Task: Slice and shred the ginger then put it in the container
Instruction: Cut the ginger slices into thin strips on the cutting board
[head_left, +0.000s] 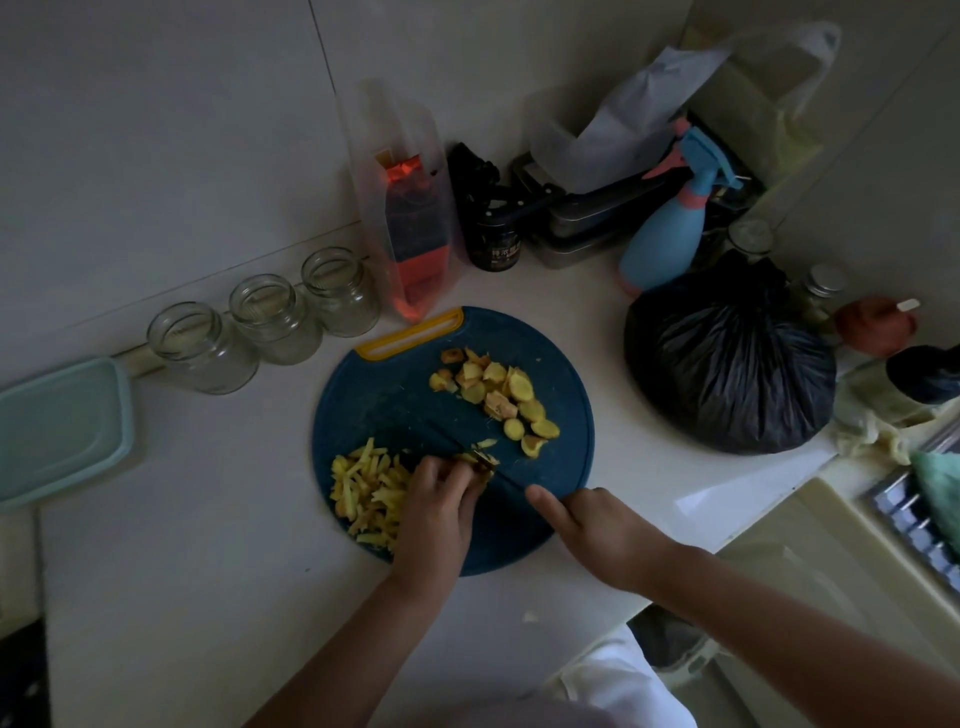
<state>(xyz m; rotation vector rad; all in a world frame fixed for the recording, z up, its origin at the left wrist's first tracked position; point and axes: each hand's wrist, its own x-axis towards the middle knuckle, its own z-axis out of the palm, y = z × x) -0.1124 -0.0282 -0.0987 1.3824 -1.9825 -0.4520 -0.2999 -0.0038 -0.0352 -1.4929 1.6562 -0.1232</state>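
Note:
A round dark-blue cutting board (395, 395) with a yellow handle lies on the white counter. Ginger slices (493, 395) are heaped at its upper right. Ginger shreds (366, 488) are piled at its lower left. My left hand (439, 506) pins a small stack of ginger (480, 458) with its fingertips, beside the shreds. My right hand (592, 535) grips a dark knife (506, 480), forefinger stretched along it; the blade meets the pinned ginger and is hard to make out in the dim light. A pale-green lidded container (57, 431) sits at the far left.
Three glass jars (270, 317) line the wall behind the board. A clear bag with red packaging (410, 228), a black jar (493, 249), a blue spray bottle (670, 228) and a tied black bag (727, 358) crowd the back right. The counter edge drops off at the right.

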